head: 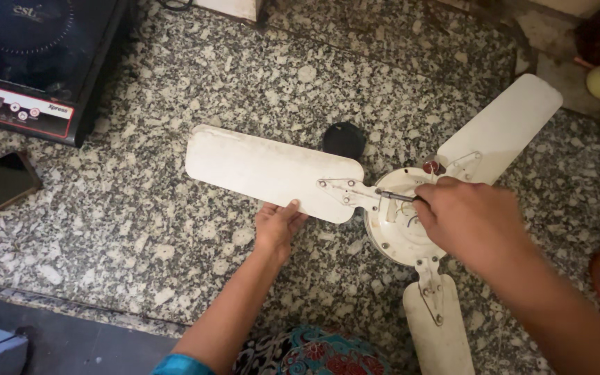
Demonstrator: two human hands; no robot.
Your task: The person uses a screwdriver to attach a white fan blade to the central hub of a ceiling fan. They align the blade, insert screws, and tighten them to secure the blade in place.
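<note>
My right hand [470, 222] grips a screwdriver [398, 197] pointing left at the fan hub [397, 236] bracket, while my left hand's fingers [282, 212] press the long blade [265, 167] lying left of the hub on the counter [140, 229].

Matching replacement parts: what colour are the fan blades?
Off-white, slightly grimy fan blades; head view shows them best.

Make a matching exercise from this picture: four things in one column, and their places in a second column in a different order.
Things:
1. left hand
2. right hand
3. black round cap
4. induction cooktop

Places:
A. top left corner of the granite floor
B. holding a screwdriver at the fan hub
C. under the edge of the long fan blade
D. just beyond that blade, near the hub

Pairs: 1-C, 2-B, 3-D, 4-A
</note>
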